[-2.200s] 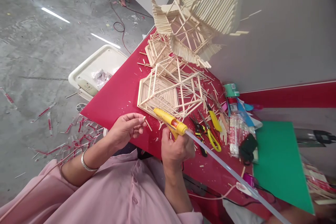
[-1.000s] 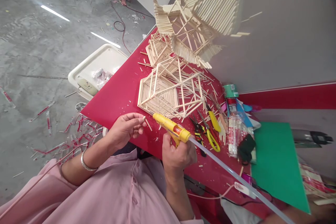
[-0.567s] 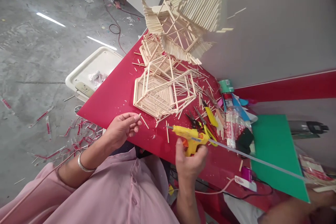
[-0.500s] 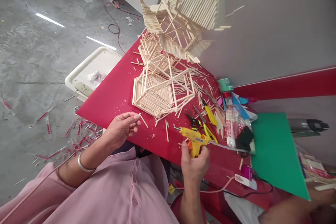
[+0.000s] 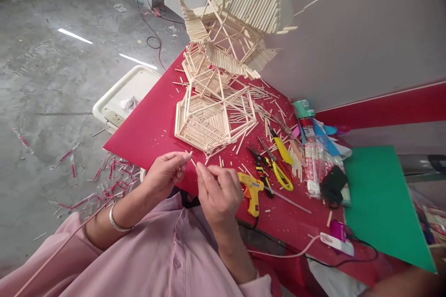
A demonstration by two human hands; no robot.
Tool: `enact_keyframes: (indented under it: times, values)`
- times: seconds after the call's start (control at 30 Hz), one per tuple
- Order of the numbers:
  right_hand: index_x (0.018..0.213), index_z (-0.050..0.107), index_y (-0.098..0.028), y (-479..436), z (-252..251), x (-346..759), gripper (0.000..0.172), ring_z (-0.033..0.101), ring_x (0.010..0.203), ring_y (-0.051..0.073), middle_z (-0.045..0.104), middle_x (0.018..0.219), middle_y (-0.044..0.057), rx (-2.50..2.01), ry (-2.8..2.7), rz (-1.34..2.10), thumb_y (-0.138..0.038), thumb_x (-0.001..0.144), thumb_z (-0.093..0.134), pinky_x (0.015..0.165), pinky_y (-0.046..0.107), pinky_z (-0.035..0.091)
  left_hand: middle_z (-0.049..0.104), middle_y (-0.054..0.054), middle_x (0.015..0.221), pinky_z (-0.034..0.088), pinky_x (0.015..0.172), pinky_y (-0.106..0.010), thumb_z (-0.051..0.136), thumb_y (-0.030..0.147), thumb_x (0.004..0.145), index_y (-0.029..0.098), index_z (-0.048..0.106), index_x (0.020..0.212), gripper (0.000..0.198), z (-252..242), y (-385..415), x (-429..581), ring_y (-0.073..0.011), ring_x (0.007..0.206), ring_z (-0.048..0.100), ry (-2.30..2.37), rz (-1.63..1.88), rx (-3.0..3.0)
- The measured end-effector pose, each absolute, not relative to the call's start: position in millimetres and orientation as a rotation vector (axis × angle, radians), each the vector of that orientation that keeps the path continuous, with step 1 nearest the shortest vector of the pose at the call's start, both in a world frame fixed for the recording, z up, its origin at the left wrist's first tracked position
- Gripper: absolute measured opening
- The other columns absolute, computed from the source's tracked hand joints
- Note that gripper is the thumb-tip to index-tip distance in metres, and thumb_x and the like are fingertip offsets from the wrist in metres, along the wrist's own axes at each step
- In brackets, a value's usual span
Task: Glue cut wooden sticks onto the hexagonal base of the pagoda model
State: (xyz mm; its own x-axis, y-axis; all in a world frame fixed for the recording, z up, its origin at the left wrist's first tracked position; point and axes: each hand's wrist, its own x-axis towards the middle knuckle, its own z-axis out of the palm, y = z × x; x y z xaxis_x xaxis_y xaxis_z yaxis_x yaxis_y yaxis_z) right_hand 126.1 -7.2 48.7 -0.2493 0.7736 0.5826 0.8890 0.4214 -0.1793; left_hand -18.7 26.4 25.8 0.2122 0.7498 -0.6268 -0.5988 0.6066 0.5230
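Observation:
My left hand (image 5: 167, 171) pinches one end of a short, thin wooden stick (image 5: 193, 161) above the near edge of the red table. From the other side, my right hand (image 5: 219, 190) is closed with thumb and fingers at the stick's lower end. Just beyond both hands stands a many-sided stick frame (image 5: 216, 118) with a slatted base. A yellow hot glue gun (image 5: 253, 190) lies on the table to the right of my right hand, a glue stick trailing from its back.
A larger stick structure (image 5: 230, 32) stands at the back. Yellow-handled scissors (image 5: 281, 174), a yellow cutter (image 5: 284, 151) and loose sticks lie on the right. A green board (image 5: 383, 199) juts over the right side. A white tub (image 5: 120, 90) and wrappers (image 5: 108, 171) are on the floor left.
My right hand has let go of the glue gun, now lying on the table, and moved left to the stick. My left hand still holds the stick.

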Motion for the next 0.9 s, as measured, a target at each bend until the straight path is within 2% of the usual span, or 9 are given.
enact_keyframes:
  times: [0.13,0.4,0.53,0.63,0.77,0.9]
  values:
    - [0.106,0.074,-0.022,10,44,116,0.020,0.056,0.075,0.014,0.069,0.082,0.004,-1.440,-2.078,-0.167,-0.015,0.089,0.067,0.072,0.027,0.047,0.046,0.005,0.048,0.023,0.042,-0.018,0.086,0.035,0.063,0.014,0.062,0.065,0.032,20,25,-18,-0.0044,0.043,0.036,0.943,0.953,0.164]
    - [0.109,0.072,-0.021,15,42,120,0.026,0.055,0.075,0.014,0.071,0.084,0.004,-1.349,-2.184,-0.194,-0.012,0.085,0.070,0.070,0.027,0.046,0.045,0.004,0.048,0.024,0.044,-0.021,0.079,0.035,0.068,0.015,0.057,0.054,0.033,20,32,-24,-0.0054,0.045,0.035,0.937,0.906,0.257]
    - [0.108,0.071,-0.019,18,40,119,0.024,0.058,0.077,0.015,0.070,0.085,0.005,-1.370,-2.145,-0.186,-0.012,0.086,0.070,0.073,0.028,0.048,0.047,0.002,0.052,0.025,0.045,-0.023,0.073,0.038,0.074,0.015,0.059,0.054,0.034,23,32,-26,-0.0065,0.047,0.037,0.958,0.941,0.353]
    - [0.108,0.070,-0.019,20,37,116,0.021,0.060,0.078,0.014,0.069,0.084,0.005,-1.386,-2.097,-0.195,-0.014,0.088,0.068,0.073,0.028,0.049,0.049,0.001,0.054,0.024,0.045,-0.023,0.072,0.036,0.073,0.014,0.062,0.057,0.029,22,30,-27,-0.0066,0.048,0.037,0.916,0.956,0.368]
    - [0.105,0.070,-0.018,25,32,111,0.018,0.063,0.077,0.014,0.070,0.084,0.005,-1.426,-2.038,-0.310,-0.015,0.087,0.069,0.074,0.027,0.051,0.051,0.002,0.056,0.023,0.043,-0.021,0.072,0.032,0.070,0.013,0.071,0.080,0.021,16,30,-25,-0.0065,0.047,0.038,0.904,0.958,0.234]
    - [0.104,0.071,-0.016,33,30,105,0.015,0.069,0.075,0.012,0.073,0.085,0.005,-1.479,-2.001,-0.346,-0.016,0.089,0.067,0.072,0.021,0.052,0.053,0.004,0.058,0.021,0.043,-0.019,0.070,0.023,0.065,0.014,0.066,0.108,0.044,13,36,-24,-0.0060,0.045,0.037,0.883,0.958,0.058]
